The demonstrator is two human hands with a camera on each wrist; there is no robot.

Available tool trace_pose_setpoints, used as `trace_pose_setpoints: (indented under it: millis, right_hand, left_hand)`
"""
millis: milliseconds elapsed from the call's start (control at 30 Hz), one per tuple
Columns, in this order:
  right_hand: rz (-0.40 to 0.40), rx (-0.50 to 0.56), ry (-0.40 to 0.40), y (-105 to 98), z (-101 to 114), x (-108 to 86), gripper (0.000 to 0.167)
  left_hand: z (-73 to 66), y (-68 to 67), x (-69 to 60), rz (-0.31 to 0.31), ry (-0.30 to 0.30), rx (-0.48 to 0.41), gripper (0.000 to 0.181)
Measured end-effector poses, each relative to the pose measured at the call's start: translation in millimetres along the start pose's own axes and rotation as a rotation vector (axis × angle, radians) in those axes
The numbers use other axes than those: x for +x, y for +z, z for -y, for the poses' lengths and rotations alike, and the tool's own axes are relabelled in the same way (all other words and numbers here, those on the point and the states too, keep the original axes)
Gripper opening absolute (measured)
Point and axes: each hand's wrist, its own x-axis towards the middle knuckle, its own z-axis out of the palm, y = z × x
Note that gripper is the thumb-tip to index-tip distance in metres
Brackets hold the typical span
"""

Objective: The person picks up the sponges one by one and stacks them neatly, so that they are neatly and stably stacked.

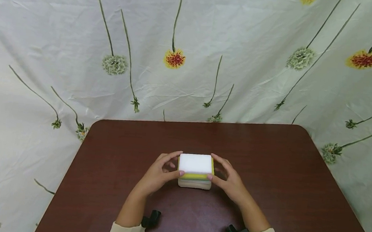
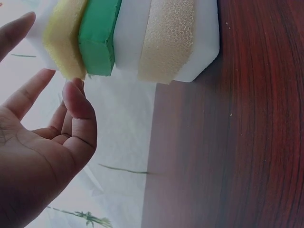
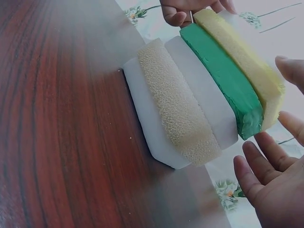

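A stack of sponge-like blocks stands on the table. Topmost is a white sponge [image 1: 196, 163], lying flat over a yellow sponge [image 1: 196, 177]. Below these come a green block [image 2: 98, 50], a white block [image 2: 132, 35], a beige porous sponge [image 3: 173, 102] and a white bottom block [image 2: 203, 45]. My left hand [image 1: 155, 175] holds the top white sponge at its left end, thumb at the front corner and index finger at the back. At the right end my right hand [image 1: 233, 182] does likewise. Their other fingers hang loosely beside the stack.
The dark brown wooden table [image 1: 129, 140] has rounded far corners. Behind and around it hangs a pale cloth [image 1: 249, 32] printed with flowers. Black straps with small devices [image 1: 151, 219] sit at both wrists.
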Motion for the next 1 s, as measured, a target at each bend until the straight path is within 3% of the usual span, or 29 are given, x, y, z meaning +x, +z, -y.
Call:
trace_pose_setpoints:
  millis: [433,567,800,1000]
  right_hand:
    - [-0.001,0.000,-0.010,0,-4,0.0,0.065]
    - [-0.016,0.020,-0.023,-1,-1,1.3,0.065]
    - [-0.078,0.091,-0.042,-6,9,4.4,0.054]
    - [-0.160,0.100,-0.089,-14,20,8.7,0.045]
  left_hand:
    - [-2.9,2.6,-0.6,-0.002,-0.025,-0.013,0.067]
    - [-5.6,-0.1,-2.6,-0.017,-0.007,-0.010,0.069]
    - [-15.2,-8.3,-7.8,-0.101,0.079,-0.025,0.062]
    - [-22.5,-17.3,-10.9,-0.192,0.088,-0.087,0.048]
